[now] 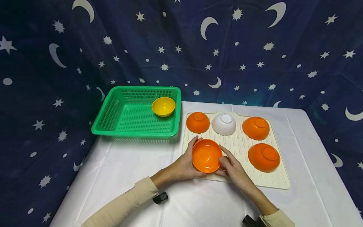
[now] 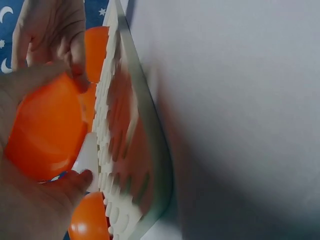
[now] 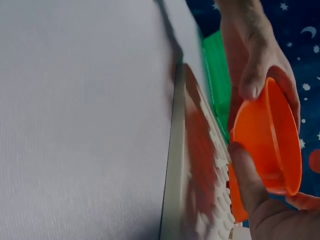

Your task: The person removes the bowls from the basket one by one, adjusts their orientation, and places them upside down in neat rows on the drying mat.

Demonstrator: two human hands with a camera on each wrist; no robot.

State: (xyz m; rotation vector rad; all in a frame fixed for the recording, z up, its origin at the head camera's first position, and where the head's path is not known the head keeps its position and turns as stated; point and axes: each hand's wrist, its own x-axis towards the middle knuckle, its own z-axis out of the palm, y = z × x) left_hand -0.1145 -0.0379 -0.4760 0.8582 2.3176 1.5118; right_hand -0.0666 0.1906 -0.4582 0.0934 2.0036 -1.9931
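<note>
Both hands hold one small orange bowl (image 1: 207,156) above the front part of a cream drying mat (image 1: 241,151). Its hollow side faces the head camera. My left hand (image 1: 185,164) grips the bowl's left side, thumb along the near wall. On the opposite side, my right hand (image 1: 234,170) holds it with thumb and fingers at the rim and wall. In the right wrist view, the bowl (image 3: 257,145) shows side-on between the two hands. The left wrist view has the bowl (image 2: 50,127) partly covered by fingers.
Upside down on the mat are a small orange bowl (image 1: 198,122), a white bowl (image 1: 224,124) and two larger orange bowls (image 1: 256,128) at right. A green basket (image 1: 136,135) stands back left, with a yellow bowl (image 1: 163,107) inside. A starry curtain (image 1: 193,63) hangs behind the table.
</note>
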